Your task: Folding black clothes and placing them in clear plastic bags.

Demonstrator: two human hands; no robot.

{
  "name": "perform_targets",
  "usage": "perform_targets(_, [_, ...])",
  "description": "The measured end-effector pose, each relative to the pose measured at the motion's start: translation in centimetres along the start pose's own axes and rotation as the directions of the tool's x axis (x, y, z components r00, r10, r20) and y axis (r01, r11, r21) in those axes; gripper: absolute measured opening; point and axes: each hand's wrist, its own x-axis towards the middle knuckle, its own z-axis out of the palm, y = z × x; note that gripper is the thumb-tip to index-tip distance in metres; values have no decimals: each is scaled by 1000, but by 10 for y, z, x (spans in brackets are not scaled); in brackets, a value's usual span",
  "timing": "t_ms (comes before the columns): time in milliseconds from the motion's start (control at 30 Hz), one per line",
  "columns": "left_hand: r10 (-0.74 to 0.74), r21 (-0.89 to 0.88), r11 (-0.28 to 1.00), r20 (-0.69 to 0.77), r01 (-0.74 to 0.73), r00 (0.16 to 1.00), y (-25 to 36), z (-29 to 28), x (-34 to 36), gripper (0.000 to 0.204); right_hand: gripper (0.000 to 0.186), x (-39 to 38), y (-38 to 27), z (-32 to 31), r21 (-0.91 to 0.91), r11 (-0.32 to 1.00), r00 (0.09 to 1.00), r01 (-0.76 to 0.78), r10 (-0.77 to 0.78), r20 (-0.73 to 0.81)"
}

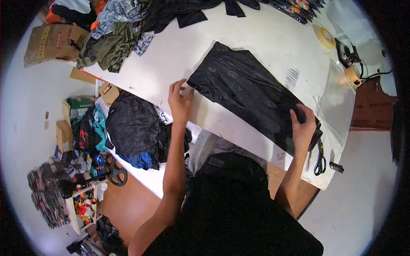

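A pair of black trousers (252, 89), folded lengthwise, lies slantwise on the white table (171, 55). The gathered elastic waistband points to the upper left, and the legs run down to the right. My left hand (180, 102) is beside the waistband's near corner, its fingers curved and apart with nothing visible between them. Over the lower leg end is my right hand (304, 126), thumb and fingers spread. It touches or hovers just above the cloth; I cannot tell which. Black-handled scissors (320, 160) lie beside the right wrist.
Camouflage garments (112, 45) and black clothes (183, 13) are heaped along the far edge. A tape roll (325, 37) sits at the far right, near a clear plastic sheet (335, 102). Left of me are a dark jacket (134, 123) and a cardboard box (55, 42).
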Motion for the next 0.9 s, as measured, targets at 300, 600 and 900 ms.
perform_targets(300, [-334,-356,877,29,322,942,6,24,-27,22,29,-15,-106,143,210,869,870,447,-478,123])
perform_targets(600, [-445,-514,708,206,483,871,19,38,-27,22,15,-17,-102,168,192,884,883,426,-453,123])
perform_targets(900, [-384,-150,900,175,410,907,37,62,-17,14,17,-9,-110,147,263,798,818,542,-573,54])
